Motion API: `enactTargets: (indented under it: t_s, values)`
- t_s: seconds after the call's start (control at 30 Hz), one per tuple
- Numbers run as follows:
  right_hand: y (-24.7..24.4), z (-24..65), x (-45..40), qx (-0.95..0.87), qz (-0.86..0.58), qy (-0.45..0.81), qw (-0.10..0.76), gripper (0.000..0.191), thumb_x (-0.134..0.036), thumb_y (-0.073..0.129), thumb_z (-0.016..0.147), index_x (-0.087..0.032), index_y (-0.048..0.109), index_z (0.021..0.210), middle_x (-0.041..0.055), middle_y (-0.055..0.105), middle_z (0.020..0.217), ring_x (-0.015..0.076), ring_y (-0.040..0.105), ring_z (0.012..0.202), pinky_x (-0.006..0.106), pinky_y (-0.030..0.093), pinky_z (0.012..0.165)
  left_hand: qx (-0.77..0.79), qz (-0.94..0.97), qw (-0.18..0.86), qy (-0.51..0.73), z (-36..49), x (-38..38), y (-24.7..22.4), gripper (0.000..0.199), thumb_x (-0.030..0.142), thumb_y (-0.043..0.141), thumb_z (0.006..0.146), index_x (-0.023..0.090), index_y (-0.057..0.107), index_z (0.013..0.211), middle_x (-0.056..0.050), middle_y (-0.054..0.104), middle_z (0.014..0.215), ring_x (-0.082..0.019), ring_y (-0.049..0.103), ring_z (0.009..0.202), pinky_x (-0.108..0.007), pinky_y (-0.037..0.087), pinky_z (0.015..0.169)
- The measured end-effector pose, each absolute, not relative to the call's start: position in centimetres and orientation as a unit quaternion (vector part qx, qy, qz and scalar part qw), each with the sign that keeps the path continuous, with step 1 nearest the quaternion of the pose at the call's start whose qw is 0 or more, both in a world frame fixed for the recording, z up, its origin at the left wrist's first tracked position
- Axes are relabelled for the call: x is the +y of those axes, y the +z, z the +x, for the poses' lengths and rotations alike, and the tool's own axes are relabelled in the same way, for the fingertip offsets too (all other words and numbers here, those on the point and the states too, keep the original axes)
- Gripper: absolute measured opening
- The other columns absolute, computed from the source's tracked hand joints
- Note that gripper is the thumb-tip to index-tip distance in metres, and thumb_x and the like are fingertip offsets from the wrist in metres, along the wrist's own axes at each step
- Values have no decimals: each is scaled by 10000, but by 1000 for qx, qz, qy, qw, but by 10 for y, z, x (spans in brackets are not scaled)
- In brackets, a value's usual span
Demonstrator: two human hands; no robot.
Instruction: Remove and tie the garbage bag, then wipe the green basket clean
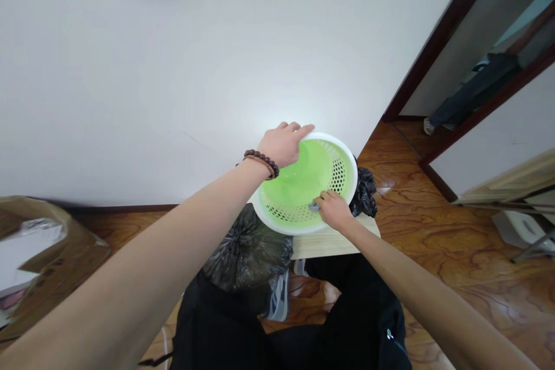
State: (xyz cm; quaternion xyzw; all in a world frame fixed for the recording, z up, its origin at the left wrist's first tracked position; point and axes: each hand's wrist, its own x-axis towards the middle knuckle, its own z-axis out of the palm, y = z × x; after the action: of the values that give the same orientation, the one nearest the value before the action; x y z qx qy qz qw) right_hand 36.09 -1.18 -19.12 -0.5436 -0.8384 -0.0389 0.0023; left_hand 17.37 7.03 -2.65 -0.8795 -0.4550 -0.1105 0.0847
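A round green basket [303, 176] with a white rim and rows of holes rests on a pale wooden stool [327, 244]. My left hand [284, 143] lies over the rim at its far left side, fingers bent round the edge and the index finger stretched along it. Inside the basket, near the close right wall, my right hand [333, 208] is closed on a small grey thing [314, 205], perhaps a cloth. A beaded bracelet is on my left wrist.
Black plastic bags bulge at the left [249, 248] and right [365, 192] of the stool. An open cardboard box [65, 260] stands far left. A white wall rises behind. At the upper right, a person's legs [474, 89] show through a doorway.
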Motion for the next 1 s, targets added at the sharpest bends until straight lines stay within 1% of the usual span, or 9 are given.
enactTargets:
  t_s: [0.1, 0.23, 0.4, 0.53, 0.6, 0.67, 0.8, 0.87, 1.0]
  values:
    - [-196, 359, -10, -837, -546, -36, 2, 196, -121, 444, 818, -151, 611, 916, 101, 560, 914, 227, 454, 937, 315, 344, 820, -479, -874, 8, -88, 175, 79, -29, 398, 287, 383, 805, 235, 506, 1180, -59, 632, 945, -190, 569, 841, -297, 413, 722]
    - [-205, 350, -7, -819, -574, -14, 7, 223, -96, 440, 801, -138, 619, 927, 109, 568, 912, 228, 463, 945, 306, 358, 807, -495, -866, -26, -72, 176, 83, -25, 311, 280, 403, 760, 186, 602, 979, -64, 644, 864, -177, 585, 758, -271, 418, 648]
    - [-216, 322, -9, -801, -588, 93, 63, 280, -101, 471, 779, -170, 625, 1002, 81, 591, 930, 198, 502, 919, 272, 377, 801, -505, -858, -57, -71, 176, 84, -22, 355, 191, 456, 658, 176, 612, 977, -79, 643, 838, -187, 590, 745, -263, 420, 605]
    - [-222, 284, -19, -787, -572, 172, 152, 284, -125, 468, 805, -179, 600, 1051, 59, 593, 975, 156, 526, 911, 237, 373, 830, -507, -855, -71, -82, 178, 87, -28, 374, 183, 468, 647, 202, 605, 994, -77, 636, 836, -195, 597, 751, -271, 435, 620]
    - [-221, 274, -20, -788, -565, 177, 168, 276, -125, 462, 814, -171, 590, 1054, 58, 591, 985, 149, 524, 918, 231, 370, 838, -513, -851, -76, -85, 180, 88, -31, 386, 183, 477, 649, 206, 597, 1015, -79, 630, 860, -191, 599, 760, -266, 439, 629]
    - [-218, 278, -18, -817, -538, 155, 139, 259, -113, 469, 813, -169, 597, 1031, 57, 593, 972, 155, 513, 935, 235, 366, 843, -517, -848, -76, -85, 181, 88, -32, 392, 184, 481, 652, 208, 591, 1028, -79, 626, 868, -189, 600, 769, -264, 443, 641]
    - [-206, 319, -3, -885, -461, 57, -6, 215, -90, 463, 822, -158, 631, 939, 86, 602, 924, 200, 491, 949, 279, 364, 835, -517, -849, -73, -77, 182, 87, -32, 389, 190, 478, 657, 212, 583, 1031, -76, 626, 868, -192, 602, 777, -265, 449, 651]
    - [-200, 342, 5, -875, -481, 2, -59, 222, -87, 435, 836, -135, 638, 914, 118, 599, 919, 226, 488, 947, 310, 366, 828, -515, -850, -74, -75, 184, 87, -32, 382, 198, 477, 660, 206, 582, 1027, -79, 625, 880, -191, 603, 766, -260, 449, 635]
    - [-197, 354, 8, -820, -567, -40, -63, 265, -76, 390, 846, -112, 621, 972, 148, 577, 959, 245, 481, 985, 323, 371, 820, -515, -851, -71, -80, 187, 86, -31, 366, 210, 473, 675, 202, 582, 1024, -82, 626, 888, -191, 604, 757, -264, 448, 628]
